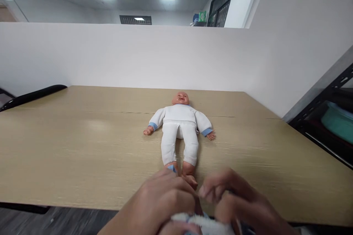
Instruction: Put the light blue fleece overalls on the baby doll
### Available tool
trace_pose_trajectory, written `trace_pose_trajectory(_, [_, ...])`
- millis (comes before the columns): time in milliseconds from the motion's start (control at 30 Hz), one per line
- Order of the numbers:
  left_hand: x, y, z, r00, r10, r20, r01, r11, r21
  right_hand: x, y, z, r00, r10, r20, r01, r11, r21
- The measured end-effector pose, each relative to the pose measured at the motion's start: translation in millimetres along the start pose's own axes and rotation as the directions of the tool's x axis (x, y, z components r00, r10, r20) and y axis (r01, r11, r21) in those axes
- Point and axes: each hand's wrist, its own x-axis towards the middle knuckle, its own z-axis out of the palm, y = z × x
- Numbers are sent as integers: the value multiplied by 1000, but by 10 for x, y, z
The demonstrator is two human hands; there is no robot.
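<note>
A baby doll [179, 114] in a white long-sleeved top and white trousers lies face up on the table, feet toward me. Its cuffs are blue and its feet are bare. My left hand [167, 198] is in front of the feet, fingers curled over a piece of soft white cloth [205, 224] with blue parts. A small blue edge [171, 168] shows beyond its knuckles. Just to the right, my right hand [237, 198] is bent with fingertips drawn together, slightly blurred. What those fingertips hold, if anything, is hidden. The cloth's lower part runs out of view.
The wood-coloured table [82, 154] extends to both sides, with its near edge beneath my arms. A white wall [154, 58] stands behind it. On the right is a dark metal rack [311, 117] with a greenish container [338, 121]. A black curved chair part [35, 97] touches the left side.
</note>
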Motion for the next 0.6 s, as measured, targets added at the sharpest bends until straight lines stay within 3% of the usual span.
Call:
trace_pose_trajectory(67, [158,45,-110,975,-214,-63,214,977,2,107,57,-119,987,160,35,-162,983,84])
trace_pose_trajectory(133, [284,7,-231,914,-392,-103,384,919,-91,213,189,-228,958,266,109,-285,932,225])
trace_pose_trajectory(167, [345,-42,-303,887,-453,-86,437,886,-155,273,271,-277,950,283,131,-311,897,314])
trace_pose_trajectory(233, [476,-184,-470,850,-525,47,521,822,-231,415,437,-368,954,272,126,-299,832,467])
trace_pose_trajectory(300, [613,-349,-642,832,-498,244,544,818,-185,575,586,-444,971,228,75,-232,809,541])
trace_pose_trajectory(367, [736,-504,-775,817,-458,351,527,840,-131,722,722,-502,980,191,45,-184,810,557])
trace_pose_trajectory(467, [870,-686,-850,861,-400,313,463,871,-161,872,942,-549,955,221,197,-293,791,538])
trace_pose_trajectory(533, [936,-781,-837,889,-363,280,427,878,-217,928,1087,-552,886,259,384,-426,781,457])
trace_pose_trajectory(600, [1002,-869,-813,904,-342,255,405,876,-262,975,1201,-540,824,291,487,-489,798,351])
